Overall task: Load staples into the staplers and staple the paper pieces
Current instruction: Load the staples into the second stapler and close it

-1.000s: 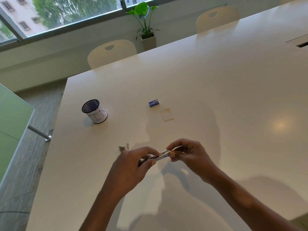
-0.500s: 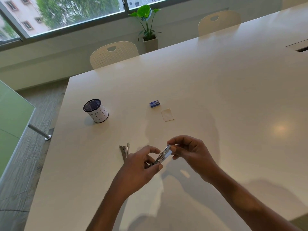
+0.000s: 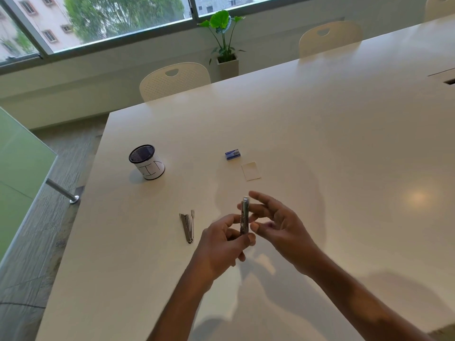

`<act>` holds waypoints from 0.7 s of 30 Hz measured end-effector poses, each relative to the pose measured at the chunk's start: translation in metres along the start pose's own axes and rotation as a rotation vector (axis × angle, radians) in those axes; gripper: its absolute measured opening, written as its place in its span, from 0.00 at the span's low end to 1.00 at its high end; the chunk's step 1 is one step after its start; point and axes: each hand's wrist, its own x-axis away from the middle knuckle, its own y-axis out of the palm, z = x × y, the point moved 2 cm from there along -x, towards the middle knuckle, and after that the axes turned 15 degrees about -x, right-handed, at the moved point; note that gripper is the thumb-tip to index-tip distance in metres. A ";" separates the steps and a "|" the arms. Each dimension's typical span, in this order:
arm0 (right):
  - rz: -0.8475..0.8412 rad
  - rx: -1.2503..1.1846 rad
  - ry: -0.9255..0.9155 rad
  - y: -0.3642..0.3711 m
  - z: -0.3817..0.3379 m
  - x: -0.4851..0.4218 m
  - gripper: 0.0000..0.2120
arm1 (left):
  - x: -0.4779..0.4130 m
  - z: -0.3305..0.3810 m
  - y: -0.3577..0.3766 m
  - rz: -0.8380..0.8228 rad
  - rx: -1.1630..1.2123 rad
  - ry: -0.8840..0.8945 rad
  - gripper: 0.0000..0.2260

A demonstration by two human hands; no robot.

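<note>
Silver metal stapler (image 3: pixel 244 216) stands upright over the broad white table (image 3: pixel 320 143). My left hand (image 3: pixel 221 244) pinches its lower end. My right hand (image 3: pixel 278 225) hangs loose-fingered beside it; whether it touches, I cannot tell. With so low a pinch I could let it tip and drop. A second silver stapler (image 3: pixel 187 226), a cream paper square (image 3: pixel 251 171) and a small blue staple box (image 3: pixel 232 154) lie apart on the table.

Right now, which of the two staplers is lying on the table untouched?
The open stapler lying on the table, left of the left hand; the held stapler stands upright in that hand's grip.
</note>
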 end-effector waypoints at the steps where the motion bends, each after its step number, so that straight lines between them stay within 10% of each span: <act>1: -0.034 0.037 -0.001 0.000 -0.001 0.001 0.33 | -0.001 0.002 0.001 -0.015 0.061 -0.022 0.14; 12: -0.276 0.187 0.007 0.006 0.002 0.012 0.52 | 0.000 0.001 -0.001 -0.141 0.470 -0.205 0.12; 21: -0.021 0.157 -0.146 0.014 0.012 0.012 0.34 | 0.003 0.002 0.000 -0.257 0.636 -0.106 0.16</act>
